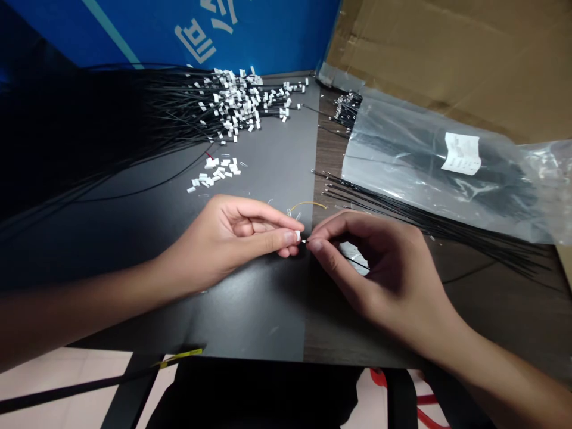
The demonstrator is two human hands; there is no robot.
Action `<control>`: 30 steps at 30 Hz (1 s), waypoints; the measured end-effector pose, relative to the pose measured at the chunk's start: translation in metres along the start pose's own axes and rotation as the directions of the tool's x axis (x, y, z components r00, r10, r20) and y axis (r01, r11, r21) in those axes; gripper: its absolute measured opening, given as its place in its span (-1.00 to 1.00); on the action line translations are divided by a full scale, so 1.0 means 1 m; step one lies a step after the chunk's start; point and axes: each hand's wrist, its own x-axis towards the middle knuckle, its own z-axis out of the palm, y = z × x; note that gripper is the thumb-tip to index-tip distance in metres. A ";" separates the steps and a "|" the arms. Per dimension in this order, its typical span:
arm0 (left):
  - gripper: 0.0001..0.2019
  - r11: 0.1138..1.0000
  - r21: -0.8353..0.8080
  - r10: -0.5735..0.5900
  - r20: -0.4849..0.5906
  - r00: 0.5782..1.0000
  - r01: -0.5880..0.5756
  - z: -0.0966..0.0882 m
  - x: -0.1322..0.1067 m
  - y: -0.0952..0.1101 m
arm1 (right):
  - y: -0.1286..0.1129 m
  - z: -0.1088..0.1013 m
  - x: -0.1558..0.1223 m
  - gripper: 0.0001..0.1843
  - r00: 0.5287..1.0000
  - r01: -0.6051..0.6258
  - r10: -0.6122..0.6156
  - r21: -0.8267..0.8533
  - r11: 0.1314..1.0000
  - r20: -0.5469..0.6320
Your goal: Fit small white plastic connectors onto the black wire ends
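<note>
Okay, on my head feed the left hand (227,238) and the right hand (379,268) are close together over a black sheet (250,310), their fingertips almost meeting. The left thumb and forefinger are closed on a small white connector housing (297,236), pinching it at the tips while the other fingers curl loosely beneath. The right thumb and forefinger are closed too, on the end of a thin wire with a bright metal tip (304,241). That tip sits right at the end of the housing, between the two pinches, though from here I can't tell whether it has gone in.

Just above the fingers lies a short yellow wire (308,204). Further up I can see a heap of black wires ending in white housings (232,101), and nearer the hands a small scatter of loose white housings (212,173). Beyond the right hand, a bundle of black wires (429,220) fans across a dark wood table (339,339), beside a clear plastic bag (402,155) with a white label (462,153). A cardboard sheet (447,47) and a blue board (179,30) stand behind.
</note>
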 end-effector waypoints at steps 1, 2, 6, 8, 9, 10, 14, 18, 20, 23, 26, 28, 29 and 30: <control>-0.84 1.000 0.012 0.003 0.000 1.000 -0.003 0.000 0.000 0.000 | 0.000 0.001 0.001 -0.92 1.000 -0.001 0.001 -0.001 1.000 0.001; -0.84 1.000 0.021 0.005 -0.004 1.000 -0.005 -0.001 0.000 -0.001 | 0.000 0.001 0.001 -0.92 1.000 -0.002 0.002 -0.001 1.000 0.005; -0.84 0.999 0.051 0.013 -0.007 1.000 -0.013 -0.001 -0.001 -0.001 | -0.001 0.002 0.002 -0.91 1.000 -0.007 0.007 -0.007 1.000 0.013; -0.85 0.998 0.066 0.013 -0.006 1.000 -0.012 0.000 -0.001 -0.001 | -0.001 0.001 0.002 -0.91 1.000 -0.006 0.006 -0.010 1.000 0.016; -0.84 0.997 0.070 0.013 -0.005 1.000 -0.012 0.000 0.000 0.000 | -0.001 0.001 0.001 -0.92 1.000 -0.007 0.007 -0.012 1.000 0.019; -0.82 0.997 0.073 0.011 -0.004 1.000 -0.010 0.000 0.000 0.000 | 0.000 0.001 0.001 -0.92 1.000 -0.009 0.010 -0.013 1.000 0.020; -0.78 0.996 0.087 0.007 -0.002 1.000 -0.007 0.001 0.001 0.001 | 0.001 0.001 0.000 -0.92 1.000 -0.020 0.021 -0.021 1.000 0.022; -0.77 0.995 0.101 0.019 -0.009 1.000 -0.018 0.003 0.001 0.003 | 0.000 0.001 0.001 -0.93 0.999 -0.017 0.018 -0.032 0.999 0.027; -0.78 0.995 0.098 0.028 -0.010 1.000 -0.027 0.005 0.000 0.003 | -0.001 0.000 0.001 -0.92 0.999 -0.018 0.020 -0.044 0.999 0.030; -0.79 0.992 0.113 0.058 -0.017 0.998 -0.056 0.008 -0.003 0.002 | -0.002 0.000 0.000 -0.92 0.998 -0.037 0.040 -0.059 0.998 0.042; -0.82 0.982 0.163 0.104 -0.047 0.994 -0.095 0.009 -0.005 0.000 | -0.002 0.000 0.001 -0.91 0.994 -0.089 0.090 -0.029 0.996 0.062; -0.84 0.974 0.196 0.124 -0.063 0.990 -0.109 0.009 -0.006 -0.002 | -0.001 0.001 0.003 -0.89 0.988 -0.134 0.131 0.030 0.991 0.086; -0.85 0.972 0.206 0.130 -0.069 0.989 -0.113 0.009 -0.006 -0.002 | -0.001 0.001 0.003 -0.89 0.984 -0.156 0.149 0.066 0.986 0.099; -0.85 0.971 0.209 0.133 -0.070 0.989 -0.116 0.009 -0.006 -0.002 | 0.000 0.002 0.004 -0.89 0.980 -0.176 0.164 0.103 0.979 0.112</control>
